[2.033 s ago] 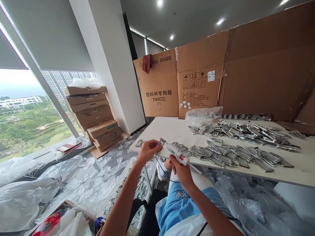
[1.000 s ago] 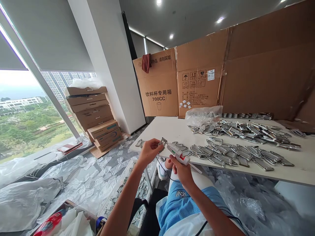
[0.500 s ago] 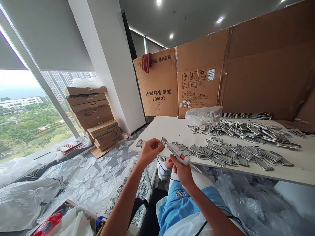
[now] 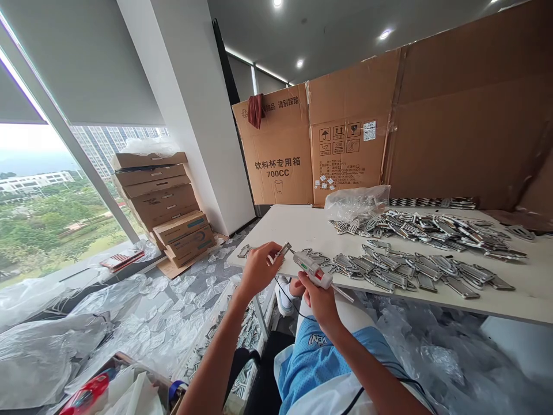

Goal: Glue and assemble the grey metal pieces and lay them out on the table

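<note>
Between the thumb and fingers of my left hand (image 4: 259,268) is a small metal buckle-like piece (image 4: 284,250), tilted so that it looks narrow. My right hand (image 4: 320,301) is wrapped round a white glue gun (image 4: 307,265), with a pale glue stick (image 4: 344,294) jutting from its rear. The gun's tip points left at the piece, very close to it; I cannot tell whether they touch. Both hands are at the table's near edge. Just behind the gun lie a few similar metal pieces (image 4: 315,254), and one more piece (image 4: 244,251) lies left of my left hand.
On the white table (image 4: 285,222) are a near heap (image 4: 401,268) and a far heap (image 4: 432,227) of metal pieces, beside a clear plastic bag (image 4: 356,202). Cardboard panels (image 4: 352,104) stand behind. A black cord (image 4: 296,308) hangs below my hands. Plastic wrappers (image 4: 159,323) cover the floor.
My left hand has turned the metal piece, which showed its open frame before and now appears narrower. The glue gun has barely moved.
</note>
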